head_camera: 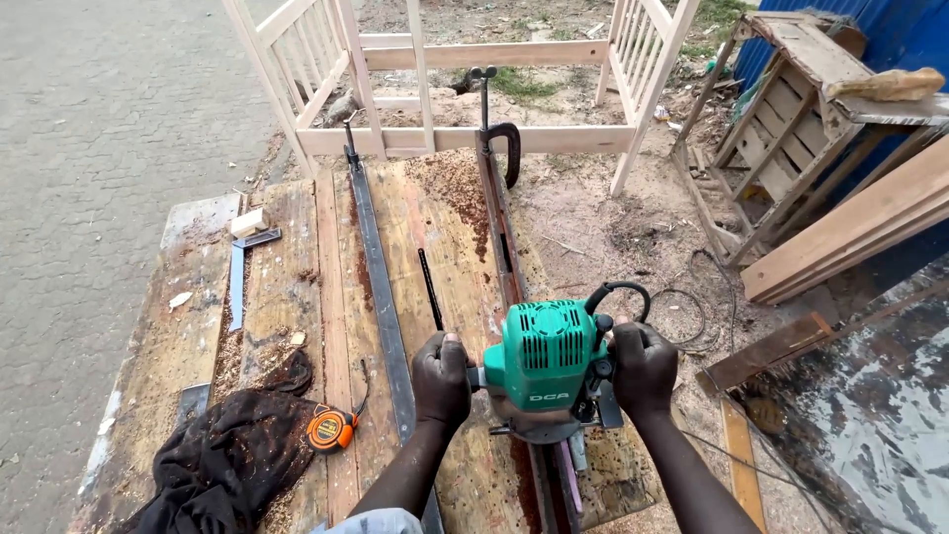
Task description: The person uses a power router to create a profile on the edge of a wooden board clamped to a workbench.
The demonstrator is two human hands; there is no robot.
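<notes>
A green plastic-bodied electric router (547, 371) with a ribbed top was observed standing upright on a long narrow reddish wooden strip (499, 247), whose long axis ran away from the viewer along the rough sawdust-strewn plank workbench (287, 287). The left hand (442, 379) was closed around the router's left side handle, the right hand (643, 368) around the right. An orange round tape measure (330, 429) lay beside a dark crumpled cloth (232, 460).

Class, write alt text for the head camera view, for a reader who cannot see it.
Two hands, the left hand and right hand, grip the side handles of a green router standing on a long dark strip along a sawdust-covered wooden workbench. An orange tape measure and dark cloth lie to the left; an unpainted wooden frame stands beyond.
</notes>
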